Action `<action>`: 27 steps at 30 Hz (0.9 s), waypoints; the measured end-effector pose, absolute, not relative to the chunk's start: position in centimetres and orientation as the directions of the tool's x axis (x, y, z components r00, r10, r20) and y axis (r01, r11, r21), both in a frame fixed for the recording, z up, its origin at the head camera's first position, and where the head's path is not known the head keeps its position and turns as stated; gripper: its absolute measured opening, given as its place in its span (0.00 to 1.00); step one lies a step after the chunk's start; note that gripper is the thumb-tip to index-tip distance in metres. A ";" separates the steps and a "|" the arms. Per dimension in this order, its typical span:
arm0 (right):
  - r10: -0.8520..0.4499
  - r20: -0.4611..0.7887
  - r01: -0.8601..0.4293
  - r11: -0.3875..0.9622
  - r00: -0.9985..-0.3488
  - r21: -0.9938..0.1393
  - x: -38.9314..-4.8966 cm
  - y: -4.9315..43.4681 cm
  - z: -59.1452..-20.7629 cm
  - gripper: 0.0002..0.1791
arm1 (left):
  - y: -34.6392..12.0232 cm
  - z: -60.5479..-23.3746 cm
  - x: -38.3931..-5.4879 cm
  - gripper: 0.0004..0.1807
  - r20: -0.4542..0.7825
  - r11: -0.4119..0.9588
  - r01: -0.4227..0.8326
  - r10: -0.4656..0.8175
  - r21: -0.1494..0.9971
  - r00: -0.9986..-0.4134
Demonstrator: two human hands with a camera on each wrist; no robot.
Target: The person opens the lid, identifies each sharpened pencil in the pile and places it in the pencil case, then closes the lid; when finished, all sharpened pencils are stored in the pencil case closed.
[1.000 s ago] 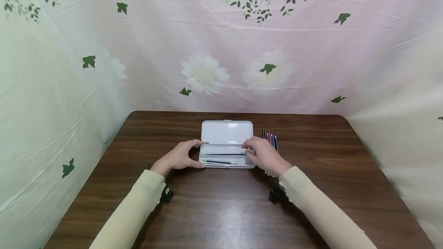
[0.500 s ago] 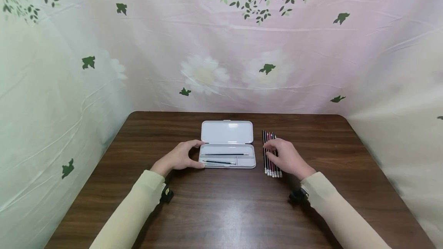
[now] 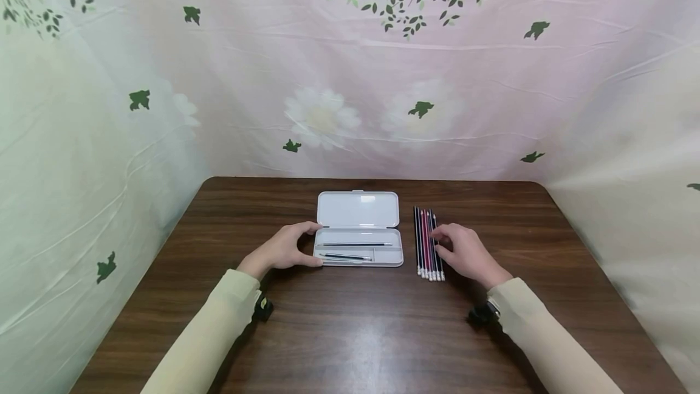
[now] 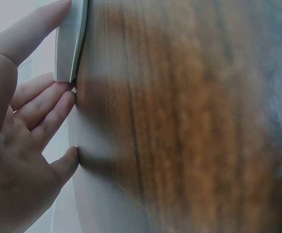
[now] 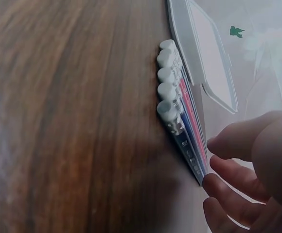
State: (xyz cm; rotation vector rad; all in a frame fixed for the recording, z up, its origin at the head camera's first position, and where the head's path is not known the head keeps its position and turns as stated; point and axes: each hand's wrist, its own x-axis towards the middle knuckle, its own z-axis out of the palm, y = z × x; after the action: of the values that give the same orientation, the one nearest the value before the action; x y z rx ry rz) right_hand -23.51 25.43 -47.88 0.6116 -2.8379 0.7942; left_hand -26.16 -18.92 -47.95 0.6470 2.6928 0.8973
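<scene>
A white pencil case [image 3: 389, 256] lies with its lid back on the table, one pencil [image 3: 355, 244] in its rear compartment and more pencils [image 3: 346, 256] in the front one. My left hand [image 3: 284, 247] holds the case's left end, thumb at the front corner and fingers at the rear; the left wrist view shows the thumb [image 4: 39, 29] on its edge. Right of the case, several pencils [image 3: 425, 245] lie side by side, dark and red, white erasers toward me. My right hand [image 3: 465, 252] hovers at their right edge, fingers bent, thumb and forefinger apart, fingertips close by the outermost pencil [image 5: 192, 158].
The brown wooden table [image 3: 350, 333] ends at the back against a hanging cloth [image 3: 350, 65] with leaves and flowers. More cloth hangs at both sides. The raised lid [image 3: 358, 209] stands behind the case's base. Dark wrist devices [image 3: 264, 307] sit under both wrists.
My right hand has moved from over the right end of the case, across the row of pencils, to its right side. My left hand and the case have stayed put.
</scene>
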 end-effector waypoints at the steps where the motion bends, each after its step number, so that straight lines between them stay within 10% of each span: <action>1: -0.344 0.229 -0.413 0.781 -0.911 -0.469 -23.5 25.5 -48.0 0.11 | -18.9 -47.9 -26.1 0.48 -0.075 0.714 0.336 0.477 0.614 -0.876; 27: -0.299 0.172 -0.345 0.808 -0.938 -0.477 -23.8 26.3 -47.7 0.15 | -19.0 -48.1 -26.2 0.48 -0.075 0.712 0.324 0.467 0.623 -0.881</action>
State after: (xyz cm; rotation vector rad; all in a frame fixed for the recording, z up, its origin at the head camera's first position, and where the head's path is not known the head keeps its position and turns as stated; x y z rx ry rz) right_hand -23.83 26.28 -47.72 0.5185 -2.9021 0.7921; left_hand -26.16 -18.98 -48.13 0.6309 2.6919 0.9160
